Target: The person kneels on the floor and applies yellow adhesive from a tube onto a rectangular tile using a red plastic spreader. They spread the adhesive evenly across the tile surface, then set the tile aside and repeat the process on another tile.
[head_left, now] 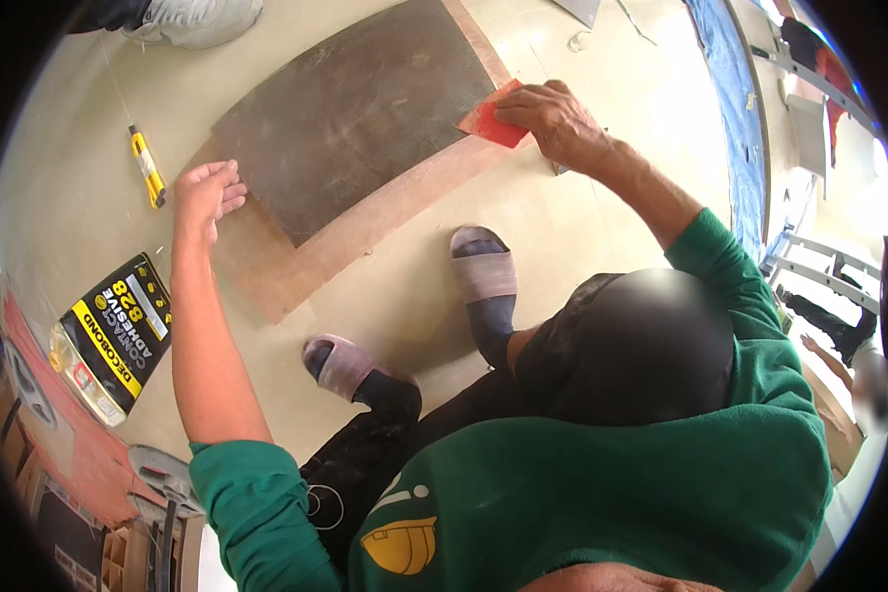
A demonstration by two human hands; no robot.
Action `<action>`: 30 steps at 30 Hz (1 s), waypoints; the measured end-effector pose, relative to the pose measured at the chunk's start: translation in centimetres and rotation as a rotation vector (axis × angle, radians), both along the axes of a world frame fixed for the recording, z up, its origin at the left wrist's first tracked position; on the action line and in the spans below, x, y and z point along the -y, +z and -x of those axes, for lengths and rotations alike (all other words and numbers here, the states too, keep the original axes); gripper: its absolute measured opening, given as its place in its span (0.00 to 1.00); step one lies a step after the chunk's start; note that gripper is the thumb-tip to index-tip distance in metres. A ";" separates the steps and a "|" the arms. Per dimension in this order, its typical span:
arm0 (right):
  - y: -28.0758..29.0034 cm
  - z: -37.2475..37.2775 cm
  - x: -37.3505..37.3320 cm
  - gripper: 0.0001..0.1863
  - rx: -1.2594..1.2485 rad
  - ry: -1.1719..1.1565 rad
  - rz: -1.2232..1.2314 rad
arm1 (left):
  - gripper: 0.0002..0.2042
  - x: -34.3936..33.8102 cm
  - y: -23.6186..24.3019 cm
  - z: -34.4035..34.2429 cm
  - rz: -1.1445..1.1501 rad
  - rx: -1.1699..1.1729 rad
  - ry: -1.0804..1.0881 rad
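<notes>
My right hand [553,123] grips a flat red scraper [488,118] at the right edge of a dark brown sheet [350,109]. The sheet lies on a larger pale reddish board [385,207] on the floor. My left hand [209,192] is open, fingers loosely curved and apart, beside the sheet's lower left edge, holding nothing; whether it touches the board I cannot tell. A yellow box cutter [146,163] lies left of this hand. A container with a black and yellow label [109,331] stands or lies beside my left forearm.
My sandalled feet [479,276] are below the board. A grey shoe [183,20] is at the top left. Blue sheeting [730,118] runs along the right, with metal ladders [824,261] beyond. Another person [858,365] is at the far right. Pinkish boards [69,414] line the lower left.
</notes>
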State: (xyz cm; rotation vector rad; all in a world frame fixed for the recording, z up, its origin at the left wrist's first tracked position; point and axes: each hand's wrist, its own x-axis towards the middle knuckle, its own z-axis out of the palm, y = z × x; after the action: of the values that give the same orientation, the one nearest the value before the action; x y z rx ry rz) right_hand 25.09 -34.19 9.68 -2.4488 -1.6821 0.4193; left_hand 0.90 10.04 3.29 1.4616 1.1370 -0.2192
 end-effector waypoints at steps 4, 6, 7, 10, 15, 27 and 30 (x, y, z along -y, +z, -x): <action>1.0 1.9 1.7 0.21 0.069 0.009 -0.043 | 0.15 0.3 0.4 0.0 -0.017 0.007 0.007; 1.5 2.9 1.8 0.24 0.065 -0.070 -0.162 | 0.15 0.6 0.7 -0.3 -0.027 0.019 -0.002; 2.0 3.6 1.5 0.25 0.054 -0.110 -0.220 | 0.15 0.4 0.6 -0.1 -0.027 0.025 0.012; 0.9 5.3 -1.7 0.26 0.086 -0.173 -0.467 | 0.15 0.1 0.3 0.1 -0.018 0.024 0.033; -4.5 7.6 0.7 0.26 0.174 -0.155 -0.358 | 0.16 0.3 -0.3 -0.4 0.006 0.032 0.017; -2.1 6.7 -2.1 0.19 0.104 -0.569 -0.102 | 0.18 1.4 0.5 -0.4 0.000 -0.010 0.078; -2.3 7.5 -3.3 0.16 0.116 -0.556 -0.125 | 0.16 1.1 0.6 -0.3 0.007 -0.015 0.064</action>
State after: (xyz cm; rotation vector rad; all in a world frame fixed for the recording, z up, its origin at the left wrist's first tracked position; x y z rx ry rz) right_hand 17.55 -30.93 7.39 -2.7315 -0.9482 0.0972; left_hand 1.19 8.91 3.93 1.4170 1.1927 -0.1899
